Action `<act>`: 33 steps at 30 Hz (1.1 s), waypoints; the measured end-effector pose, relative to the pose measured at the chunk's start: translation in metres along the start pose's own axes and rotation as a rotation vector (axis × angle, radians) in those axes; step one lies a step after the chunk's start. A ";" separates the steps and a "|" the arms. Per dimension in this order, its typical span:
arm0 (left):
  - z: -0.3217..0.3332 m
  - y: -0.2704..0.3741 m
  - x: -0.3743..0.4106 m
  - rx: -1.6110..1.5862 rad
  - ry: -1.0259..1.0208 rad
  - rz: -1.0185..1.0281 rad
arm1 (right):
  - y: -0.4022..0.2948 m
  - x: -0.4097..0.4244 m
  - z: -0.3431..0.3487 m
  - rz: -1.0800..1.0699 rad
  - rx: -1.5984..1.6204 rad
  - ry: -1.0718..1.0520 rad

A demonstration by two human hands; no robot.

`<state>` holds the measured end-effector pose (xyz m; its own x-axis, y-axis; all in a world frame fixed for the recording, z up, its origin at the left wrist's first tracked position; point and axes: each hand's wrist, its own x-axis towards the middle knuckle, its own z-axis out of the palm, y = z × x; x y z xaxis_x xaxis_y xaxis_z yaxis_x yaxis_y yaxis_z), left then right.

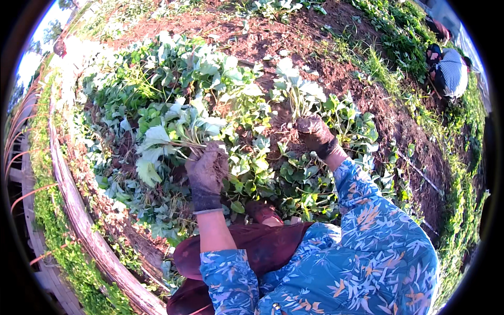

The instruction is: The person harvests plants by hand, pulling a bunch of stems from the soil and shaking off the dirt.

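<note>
My left hand [208, 173], in a soil-covered work glove, is closed around the stem bases of a bunch of leafy plants [157, 145], whose broad pale-green leaves fan out up and to the left. My right hand [315, 134], gloved too, grips another leafy plant [299, 94] low on its stems. Soil-clotted roots [289, 132] hang out to the left of the right-hand fingers. Both bunches are held above a thick spread of similar low plants [252, 161]. Part of my right palm and its fingertips are hidden.
Bare reddish soil [327, 51] runs beyond the plants. A long weathered log [75, 204] edges the bed at left, with grass and thin curved rods past it. Two people crouch at upper right, one in a striped top [453, 73]. My shoe [264, 212] rests among the leaves.
</note>
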<state>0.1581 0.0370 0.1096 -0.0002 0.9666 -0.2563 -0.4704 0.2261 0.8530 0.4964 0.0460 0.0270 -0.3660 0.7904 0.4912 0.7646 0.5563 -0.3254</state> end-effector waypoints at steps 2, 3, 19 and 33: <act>0.010 -0.006 -0.004 0.258 0.013 -0.036 | 0.001 0.001 0.007 0.548 0.995 0.032; 0.014 -0.008 -0.005 0.451 -0.025 -0.059 | 0.002 0.001 0.009 0.528 0.980 0.040; 0.037 -0.012 -0.012 0.033 -0.018 -0.083 | -0.071 0.043 -0.043 0.634 1.181 -0.156; 0.047 -0.025 -0.019 0.007 -0.226 -0.109 | -0.112 0.061 -0.021 0.522 1.030 -0.278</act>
<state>0.2109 0.0185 0.1148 0.2481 0.9387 -0.2393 -0.4509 0.3305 0.8292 0.3995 0.0263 0.1100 -0.3366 0.9406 -0.0444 0.1155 -0.0055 -0.9933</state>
